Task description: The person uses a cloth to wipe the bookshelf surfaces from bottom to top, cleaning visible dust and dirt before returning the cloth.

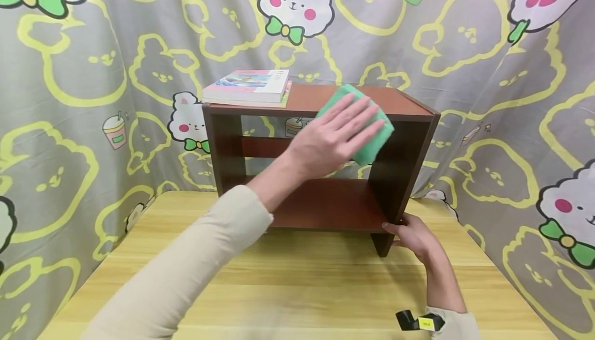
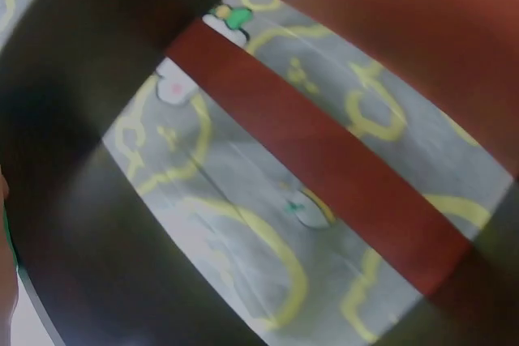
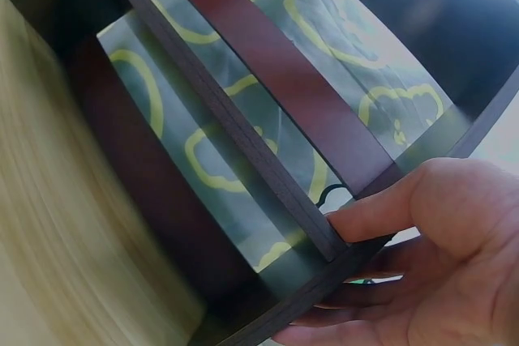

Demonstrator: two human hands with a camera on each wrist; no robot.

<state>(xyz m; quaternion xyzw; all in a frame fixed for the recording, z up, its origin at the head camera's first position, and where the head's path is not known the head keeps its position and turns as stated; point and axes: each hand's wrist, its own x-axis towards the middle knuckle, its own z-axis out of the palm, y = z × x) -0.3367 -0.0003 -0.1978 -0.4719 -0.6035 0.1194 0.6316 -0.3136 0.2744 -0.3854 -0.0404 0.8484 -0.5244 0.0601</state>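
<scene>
A small brown wooden shelf (image 1: 325,203) stands on the table, with two boards and open compartments. My left hand (image 1: 327,138) lies with straight fingers over a green cloth (image 1: 372,149) at the front of the top board, toward its right. Only a sliver of that hand shows at the left edge of the left wrist view. Lower down, my right hand (image 1: 417,237) grips the shelf's right side panel. The right wrist view puts its thumb at the lower board's front corner, with the fingers (image 3: 381,297) round the panel's outer side.
Books (image 1: 248,84) lie stacked on the left end of the shelf's top. The wooden table (image 1: 288,288) reaches forward of the shelf. A grey patterned curtain (image 1: 153,14) hangs behind and on both sides. A black strap (image 1: 406,320) is at the right wrist.
</scene>
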